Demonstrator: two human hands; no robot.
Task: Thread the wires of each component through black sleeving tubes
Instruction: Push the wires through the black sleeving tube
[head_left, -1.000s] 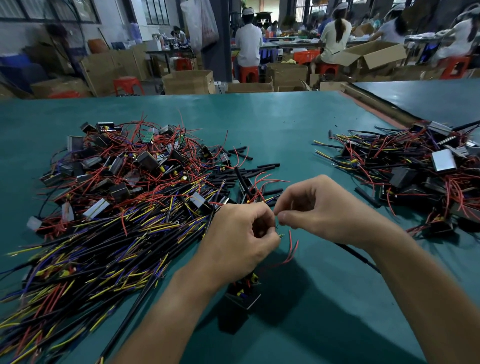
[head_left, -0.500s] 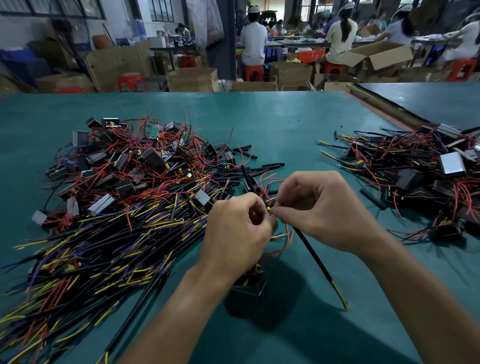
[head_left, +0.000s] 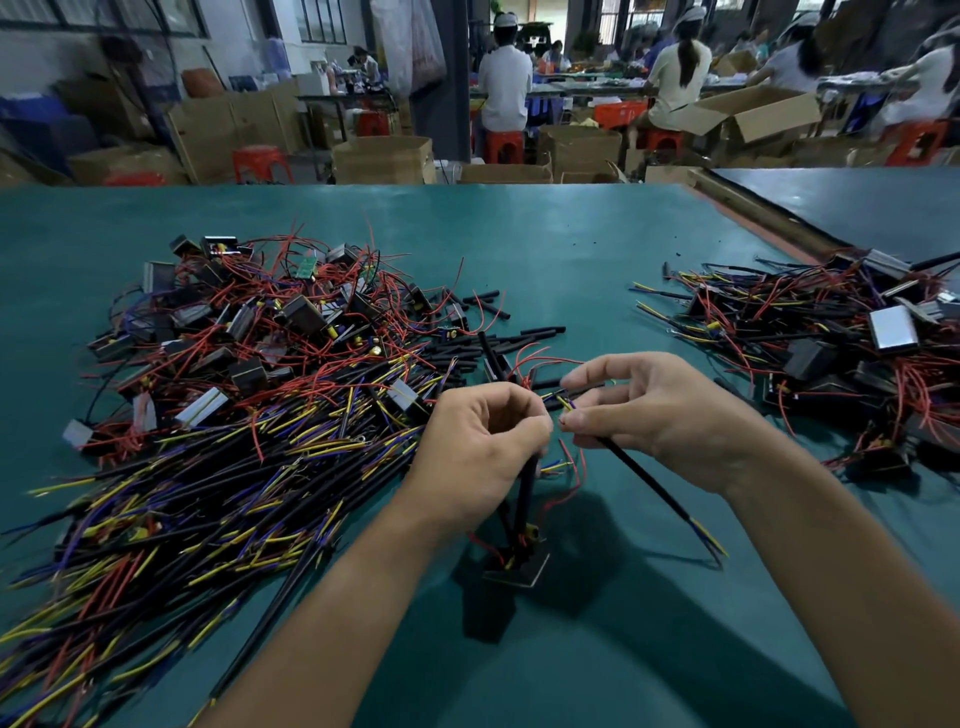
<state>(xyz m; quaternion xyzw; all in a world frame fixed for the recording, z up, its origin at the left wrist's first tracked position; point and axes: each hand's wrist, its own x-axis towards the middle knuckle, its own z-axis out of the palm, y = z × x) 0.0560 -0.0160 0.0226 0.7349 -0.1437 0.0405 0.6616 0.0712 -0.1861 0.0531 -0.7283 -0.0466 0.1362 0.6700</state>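
1. Directly above the component (head_left: 519, 569), the left hand (head_left: 483, 447) is held as a loose fist, its fingers (head_left: 524, 415) curled round the black-sleeved leads that rise from the component.
2. Whether the component is resting on the green table (head_left: 571, 249) or is hung just off it cannot be told; it is seen tilted, with a shadow beneath it.
3. Up and to the right of the component, the right hand (head_left: 660, 415) is held palm-down, and the upper end of a black sleeving tube (head_left: 644, 475) is pinched between its thumb and a fingertip.
4. The remaining right fingers (head_left: 597, 371) are held loosely bent and apart above the pinch, with nothing held in them.
5. The tube is slanted down to the right of the component, with yellow and blue wire tips shown at its lower end.
6. Yellow and blue wire ends (head_left: 561, 402) are seen in the narrow gap between the two hands, above the component.
7. Both forearms are stretched forward from the near edge, one on each side of the component.
8. Left of the component, a large heap of wired parts (head_left: 234, 415) is spread; far to its right, a smaller heap (head_left: 831, 353) is piled.
9. Beyond the component, short black tubes (head_left: 519, 338) are scattered.
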